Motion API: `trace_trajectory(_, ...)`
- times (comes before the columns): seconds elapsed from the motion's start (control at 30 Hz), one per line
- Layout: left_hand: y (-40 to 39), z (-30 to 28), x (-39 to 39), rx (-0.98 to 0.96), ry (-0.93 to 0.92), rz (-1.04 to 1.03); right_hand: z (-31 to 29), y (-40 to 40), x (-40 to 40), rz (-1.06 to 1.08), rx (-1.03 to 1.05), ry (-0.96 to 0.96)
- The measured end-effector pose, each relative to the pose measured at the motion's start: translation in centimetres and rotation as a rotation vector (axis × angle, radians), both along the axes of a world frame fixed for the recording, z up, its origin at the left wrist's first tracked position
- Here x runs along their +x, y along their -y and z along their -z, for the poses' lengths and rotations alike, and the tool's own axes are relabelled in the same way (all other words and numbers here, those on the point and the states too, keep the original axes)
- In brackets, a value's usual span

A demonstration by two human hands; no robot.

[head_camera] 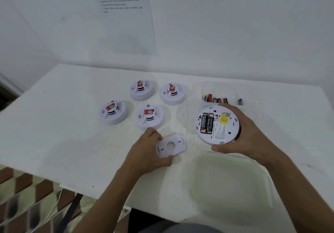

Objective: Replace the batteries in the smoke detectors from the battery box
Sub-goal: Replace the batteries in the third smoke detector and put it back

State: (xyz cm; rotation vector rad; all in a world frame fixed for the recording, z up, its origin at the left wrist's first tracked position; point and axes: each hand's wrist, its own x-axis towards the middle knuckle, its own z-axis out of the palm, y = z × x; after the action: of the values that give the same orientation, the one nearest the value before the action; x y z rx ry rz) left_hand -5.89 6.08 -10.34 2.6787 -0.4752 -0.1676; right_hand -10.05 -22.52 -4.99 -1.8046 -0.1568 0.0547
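My right hand grips a white round smoke detector, turned back side up and tilted toward me. Two black batteries lie in its open compartment beside a yellow label. My left hand holds the detector's white back plate flat against the white table. Behind the detector stands a clear battery box with several loose batteries inside. Several other white smoke detectors with red stickers sit face up at the table's middle, among them the nearest detector.
A clear, green-tinted lid lies on the table near the front edge, below my right hand. A printed sheet hangs on the white wall behind. Patterned floor shows past the table's left front edge.
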Motion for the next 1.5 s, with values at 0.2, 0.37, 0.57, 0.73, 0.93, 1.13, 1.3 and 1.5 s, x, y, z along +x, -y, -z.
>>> trace_trajectory(0.2,0.5,-1.2,0.0,-0.053,-0.019,-0.006,0.1,-0.3,0.1,-0.025,-0.008,0.005)
trace_trajectory(0.37,3.6,-7.2,0.0,-0.371,0.064,0.111,-0.3,-0.7,0.1,-0.068,-0.032,0.013)
trace_trajectory(0.57,6.8,-10.6,1.5,-0.217,0.065,0.412,-0.6,-0.7,0.0,-0.072,-0.023,0.035)
trace_trajectory(0.73,8.3,-11.0,1.8,-0.165,0.054,0.472,-0.5,0.3,-0.7,-0.03,-0.036,0.065)
trace_trajectory(0.93,11.2,-11.2,2.1,0.09,0.049,0.569,-0.2,1.6,-1.4,0.015,-0.057,0.081)
trace_trajectory(1.13,13.3,-11.6,2.7,0.236,0.12,0.661,-0.9,3.4,-1.4,0.029,-0.061,0.061)
trace_trajectory(1.3,14.5,-11.6,3.1,0.221,0.201,0.746,-1.3,4.9,-1.3,0.065,-0.061,0.055)
trace_trajectory(1.5,16.0,-12.4,4.6,0.073,0.291,0.793,-1.4,6.4,-0.8,0.168,0.03,0.073)
